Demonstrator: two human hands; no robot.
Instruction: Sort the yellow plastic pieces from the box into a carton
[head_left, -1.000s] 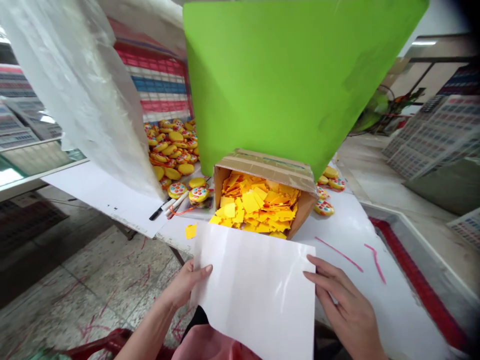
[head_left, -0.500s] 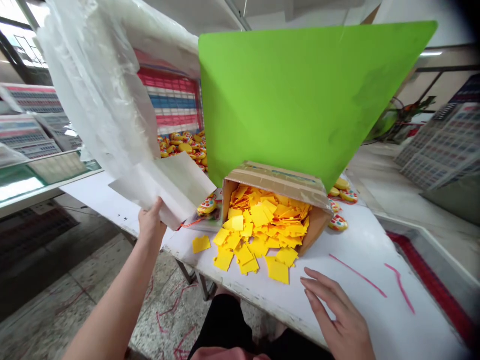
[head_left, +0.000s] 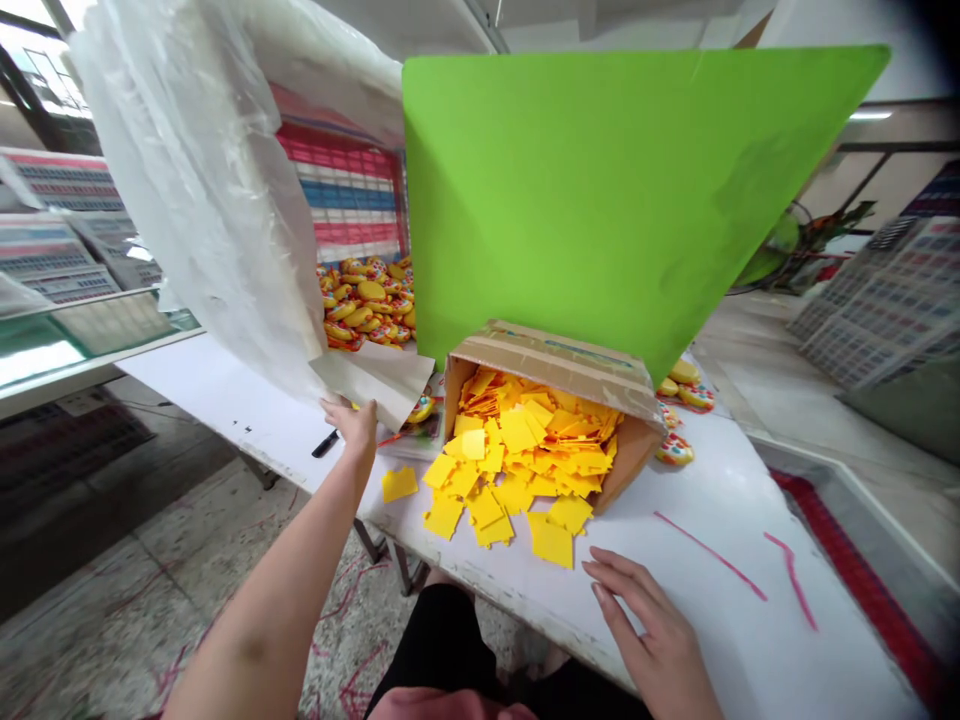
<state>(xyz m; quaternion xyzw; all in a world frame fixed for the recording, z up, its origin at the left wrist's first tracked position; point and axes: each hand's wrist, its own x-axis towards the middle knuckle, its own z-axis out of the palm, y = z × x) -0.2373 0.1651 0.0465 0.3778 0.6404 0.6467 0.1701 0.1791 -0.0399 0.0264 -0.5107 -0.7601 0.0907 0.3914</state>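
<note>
My left hand point(head_left: 352, 420) reaches out to the left and rests on the near edge of a white sheet point(head_left: 375, 378) lying flat on the table, fingers spread. A cardboard box point(head_left: 559, 362) lies on its side, with several yellow square pieces point(head_left: 510, 460) spilling from its mouth onto the white table point(head_left: 720, 620). My right hand point(head_left: 649, 630) lies flat on the table with fingers apart, just in front of the nearest yellow piece, and holds nothing.
A large green board point(head_left: 600, 190) stands behind the box. A pile of round yellow toys point(head_left: 364, 300) sits at the back left under a hanging translucent plastic sheet point(head_left: 202, 190). A black marker point(head_left: 325, 443) lies by my left hand. Pink marks point(head_left: 709, 555) streak the table.
The white sheet, first held in both hands over the spilled pieces, was carried left by my left hand and now lies on the table. My right hand shifted slightly nearer.
</note>
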